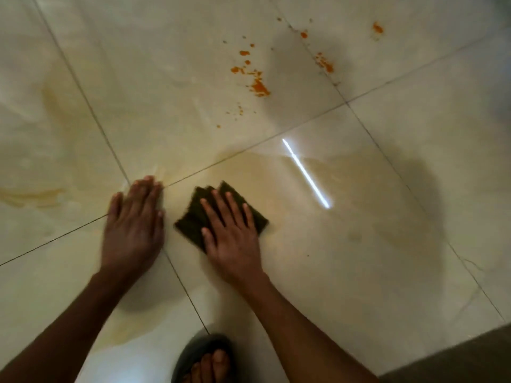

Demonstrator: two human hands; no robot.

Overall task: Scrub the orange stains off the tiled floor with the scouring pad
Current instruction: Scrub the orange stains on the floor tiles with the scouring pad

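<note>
Two bare hands on the tiled floor (pixel 387 244), seen from above. Nearest: toes in a grey sandal (pixel 203 357) at the bottom edge, standing on a grout line. A darker strip of flooring (pixel 456 355) fills the near right corner.

Left hand (pixel 134 228): palm down, flat on the floor, fingers straight and close together, fingertips at a crossing of grout lines. Grip apart; it holds nothing.

Right hand (pixel 232 239): palm down on the scouring pad (pixel 193 217), fingers straight and slightly spread, pressing it to the tile. Grip not curled round the pad; flat contact only. Pad is dark green, roughly square, lying flat just right of the left hand, its far and left corners showing past the fingers. Edges slightly blurred.

Pale yellowish film (pixel 276 172) on the tile around and beyond the pad; a similar smear (pixel 33 196) at far left, level with the left hand. A bright white streak of reflected light (pixel 305 172) lies right of the pad.

Farther off: orange stains (pixel 258 85) in a spattered cluster on the next tile, well apart from the pad. More orange spots (pixel 325 63) along a grout line to the right, and one blot (pixel 377 28) near the far right.
</note>
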